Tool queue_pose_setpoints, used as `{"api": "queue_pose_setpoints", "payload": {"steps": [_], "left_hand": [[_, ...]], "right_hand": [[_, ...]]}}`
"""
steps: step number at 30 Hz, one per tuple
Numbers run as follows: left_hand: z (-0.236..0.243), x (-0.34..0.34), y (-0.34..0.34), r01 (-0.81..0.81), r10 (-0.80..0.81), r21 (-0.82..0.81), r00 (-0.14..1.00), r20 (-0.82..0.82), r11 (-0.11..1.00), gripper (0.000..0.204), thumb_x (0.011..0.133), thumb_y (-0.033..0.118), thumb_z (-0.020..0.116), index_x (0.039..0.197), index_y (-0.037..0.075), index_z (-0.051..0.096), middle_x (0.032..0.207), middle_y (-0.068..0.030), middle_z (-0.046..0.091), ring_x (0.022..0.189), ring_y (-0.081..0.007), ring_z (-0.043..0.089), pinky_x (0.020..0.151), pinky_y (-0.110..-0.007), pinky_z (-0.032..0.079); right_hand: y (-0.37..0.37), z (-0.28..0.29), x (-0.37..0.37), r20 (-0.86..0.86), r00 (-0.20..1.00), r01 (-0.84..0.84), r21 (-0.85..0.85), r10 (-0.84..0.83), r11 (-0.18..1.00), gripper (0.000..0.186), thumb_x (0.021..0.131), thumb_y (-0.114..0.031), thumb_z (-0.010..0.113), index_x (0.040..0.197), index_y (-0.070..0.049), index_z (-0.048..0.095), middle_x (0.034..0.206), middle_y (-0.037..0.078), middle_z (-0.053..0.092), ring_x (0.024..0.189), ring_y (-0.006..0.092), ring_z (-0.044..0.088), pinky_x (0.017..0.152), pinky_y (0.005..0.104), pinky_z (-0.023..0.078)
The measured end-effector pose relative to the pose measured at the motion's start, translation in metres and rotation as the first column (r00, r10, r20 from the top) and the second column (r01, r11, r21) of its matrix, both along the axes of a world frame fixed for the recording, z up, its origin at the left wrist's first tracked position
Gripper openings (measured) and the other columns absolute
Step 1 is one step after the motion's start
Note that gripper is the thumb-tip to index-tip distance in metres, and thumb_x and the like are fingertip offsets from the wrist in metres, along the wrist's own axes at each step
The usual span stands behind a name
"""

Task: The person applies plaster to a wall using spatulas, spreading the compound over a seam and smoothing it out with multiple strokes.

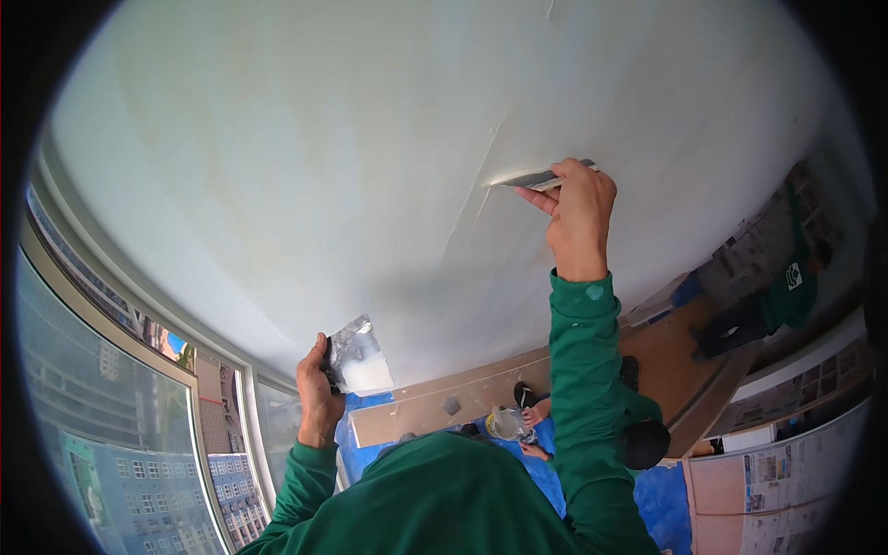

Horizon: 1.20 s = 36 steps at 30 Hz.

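Note:
My right hand grips a putty knife whose edge touches the pale wall surface. Thin raised lines of filler run across that surface beside the blade. Lower and to the left, my left hand holds a wide metal scraper by its dark handle side. White putty coats part of the scraper's face. The scraper is apart from the putty knife. Green sleeves cover both my forearms, with a pale smear on the right cuff.
A long plank lies below me, above blue sheeting. Near it, another person's hands are at a bucket; a dark cap shows beside my right arm. Windows line the left. Another person stands far right.

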State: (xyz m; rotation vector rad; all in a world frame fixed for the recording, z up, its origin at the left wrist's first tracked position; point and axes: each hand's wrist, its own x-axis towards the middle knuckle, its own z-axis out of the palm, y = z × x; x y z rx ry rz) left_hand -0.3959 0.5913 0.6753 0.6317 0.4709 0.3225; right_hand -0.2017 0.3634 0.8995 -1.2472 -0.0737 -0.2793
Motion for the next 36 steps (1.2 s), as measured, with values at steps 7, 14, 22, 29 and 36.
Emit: {"api": "queue_pose_setpoints", "payload": {"steps": [7,14,22,29,36], "left_hand": [[-0.015,0.006,0.007,0.115,-0.115,0.011,0.993,-0.022,0.993,0.033,0.099,0.027,0.052,0.091,-0.003,0.064,0.086,-0.0101,0.068,0.074,-0.0199,0.064,0.072,-0.034,0.054],[-0.011,0.009,0.016,0.167,-0.168,-0.054,0.986,-0.013,0.984,0.033,0.100,0.027,0.052,0.091,-0.003,0.064,0.086,-0.0109,0.067,0.074,-0.0209,0.064,0.070,-0.034,0.054],[-0.006,0.017,0.010,0.254,-0.248,-0.078,0.966,0.076,0.964,0.028,0.099,0.026,0.052,0.095,0.001,0.063,0.090,-0.0084,0.068,0.082,-0.0207,0.065,0.078,-0.034,0.052],[0.048,-0.009,-0.002,0.104,-0.089,-0.072,0.977,0.193,0.992,0.023,0.098,0.023,0.053,0.102,0.002,0.062,0.095,-0.0074,0.067,0.087,-0.0187,0.065,0.082,-0.033,0.051],[0.062,0.028,-0.036,0.274,-0.203,-0.225,0.935,0.292,0.935,0.026,0.098,0.027,0.056,0.102,0.002,0.062,0.098,-0.0057,0.066,0.088,-0.0178,0.062,0.085,-0.033,0.049]], "right_hand": [[0.039,0.166,-0.022,0.263,0.964,0.073,-0.184,-0.023,0.980,0.013,0.080,-0.001,0.047,0.083,0.011,0.051,0.087,0.018,0.055,0.067,0.0293,0.063,0.059,0.0354,0.062],[0.083,0.297,-0.008,0.456,0.886,0.247,-0.620,0.086,0.745,0.022,0.087,-0.014,0.054,0.090,0.008,0.057,0.082,0.020,0.066,0.064,0.0335,0.069,0.055,0.0264,0.059],[0.136,0.249,-0.102,0.497,0.847,0.310,-0.751,0.190,0.584,0.029,0.098,-0.014,0.044,0.096,0.012,0.056,0.089,0.027,0.062,0.067,0.0358,0.067,0.047,0.0354,0.058],[0.048,-0.028,-0.126,0.475,0.878,0.012,-0.149,0.061,0.989,0.031,0.102,-0.022,0.052,0.080,-0.001,0.056,0.071,-0.006,0.048,0.067,0.0047,0.039,0.060,0.0230,0.033],[0.030,-0.144,-0.168,0.318,0.948,-0.075,0.249,-0.009,0.966,0.030,0.100,-0.024,0.057,0.115,0.001,0.062,0.106,0.004,0.065,0.093,0.0110,0.059,0.083,0.0293,0.047]]}}
